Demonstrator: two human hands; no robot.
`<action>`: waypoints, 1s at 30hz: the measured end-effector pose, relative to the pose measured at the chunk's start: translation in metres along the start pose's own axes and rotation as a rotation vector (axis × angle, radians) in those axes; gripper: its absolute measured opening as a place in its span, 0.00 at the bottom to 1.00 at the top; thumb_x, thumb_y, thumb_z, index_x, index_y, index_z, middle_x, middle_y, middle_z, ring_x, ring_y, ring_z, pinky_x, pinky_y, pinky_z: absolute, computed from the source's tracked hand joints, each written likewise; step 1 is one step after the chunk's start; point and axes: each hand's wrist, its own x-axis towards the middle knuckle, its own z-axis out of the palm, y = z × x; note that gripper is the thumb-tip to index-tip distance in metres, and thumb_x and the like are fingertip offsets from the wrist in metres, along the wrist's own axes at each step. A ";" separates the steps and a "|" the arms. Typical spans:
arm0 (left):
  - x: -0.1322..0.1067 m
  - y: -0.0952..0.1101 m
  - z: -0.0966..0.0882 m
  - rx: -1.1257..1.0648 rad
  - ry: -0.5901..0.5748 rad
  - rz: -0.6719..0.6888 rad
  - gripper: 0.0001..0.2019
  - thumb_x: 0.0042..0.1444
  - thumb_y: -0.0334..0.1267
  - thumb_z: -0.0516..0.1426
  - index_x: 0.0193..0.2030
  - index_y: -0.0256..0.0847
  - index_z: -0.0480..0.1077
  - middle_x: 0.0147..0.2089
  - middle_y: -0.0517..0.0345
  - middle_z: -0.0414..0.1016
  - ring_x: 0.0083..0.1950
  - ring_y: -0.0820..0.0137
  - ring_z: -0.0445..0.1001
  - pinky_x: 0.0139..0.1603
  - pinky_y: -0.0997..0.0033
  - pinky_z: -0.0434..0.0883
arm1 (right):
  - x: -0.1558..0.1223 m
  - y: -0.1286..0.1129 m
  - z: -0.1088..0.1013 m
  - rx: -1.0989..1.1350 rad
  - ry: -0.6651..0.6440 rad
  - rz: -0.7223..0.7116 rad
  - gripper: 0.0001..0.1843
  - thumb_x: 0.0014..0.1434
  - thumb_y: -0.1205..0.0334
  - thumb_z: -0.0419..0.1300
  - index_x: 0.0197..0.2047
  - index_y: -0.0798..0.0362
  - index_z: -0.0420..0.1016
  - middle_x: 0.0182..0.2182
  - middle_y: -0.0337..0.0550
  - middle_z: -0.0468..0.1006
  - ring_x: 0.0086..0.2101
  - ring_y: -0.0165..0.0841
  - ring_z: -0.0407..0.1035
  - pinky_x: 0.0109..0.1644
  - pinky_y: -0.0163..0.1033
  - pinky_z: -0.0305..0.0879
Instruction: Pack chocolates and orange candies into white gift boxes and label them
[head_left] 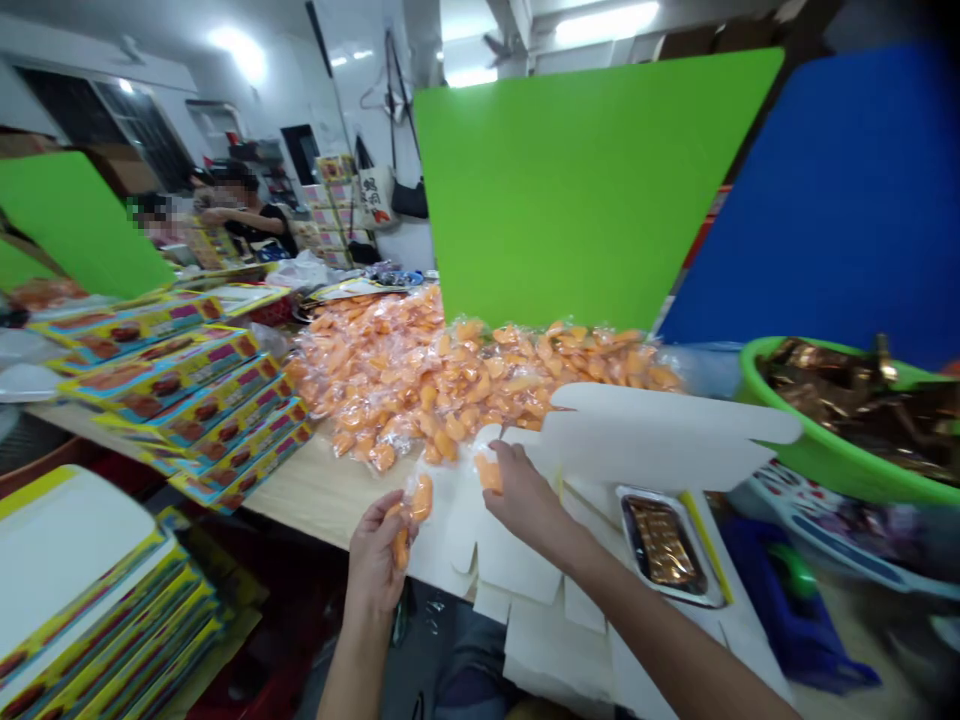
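My left hand [373,560] is closed around a few small orange pieces in clear wrapping [422,497], just off the table's front edge. To its right, my right hand [529,502] pinches another wrapped orange piece [488,473] above white cardboard flaps [517,555]. Behind both hands spreads a large heap of similar wrapped orange pieces [457,375]. An opened white box lid [637,440] lies past my right forearm. Beside that forearm, a silver tray with brown-gold wrapped contents [660,540] sits on white card. The exact kind of the orange pieces cannot be made out.
Printed yellow boxes [225,410] are stacked on the left, with more boxes [112,620] lower down. A green basin [847,440] of brown-gold packets stands right, near a blue object [795,610]. Green [592,190] and blue [840,210] panels rise behind; people [255,215] sit farther back.
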 end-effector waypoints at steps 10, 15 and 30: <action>-0.046 -0.047 0.102 0.292 -0.321 -0.053 0.16 0.33 0.32 0.65 0.33 0.36 0.73 0.20 0.63 0.71 0.18 0.78 0.65 0.20 0.80 0.61 | -0.093 0.109 -0.032 0.156 0.315 0.269 0.24 0.58 0.56 0.49 0.56 0.55 0.60 0.49 0.54 0.67 0.48 0.42 0.64 0.52 0.50 0.61; -0.064 -0.078 0.147 0.437 -0.541 0.081 0.13 0.40 0.34 0.65 0.37 0.40 0.76 0.32 0.55 0.76 0.30 0.70 0.72 0.31 0.73 0.68 | -0.127 0.154 -0.057 0.045 0.483 0.269 0.20 0.59 0.55 0.48 0.51 0.53 0.67 0.44 0.51 0.69 0.48 0.42 0.63 0.53 0.50 0.60; -0.023 -0.070 0.169 0.261 -0.315 0.439 0.27 0.42 0.31 0.67 0.52 0.47 0.69 0.58 0.57 0.67 0.60 0.68 0.63 0.54 0.77 0.61 | -0.099 0.210 -0.119 0.248 0.790 0.359 0.32 0.56 0.49 0.52 0.59 0.60 0.57 0.45 0.54 0.69 0.34 0.35 0.64 0.39 0.41 0.62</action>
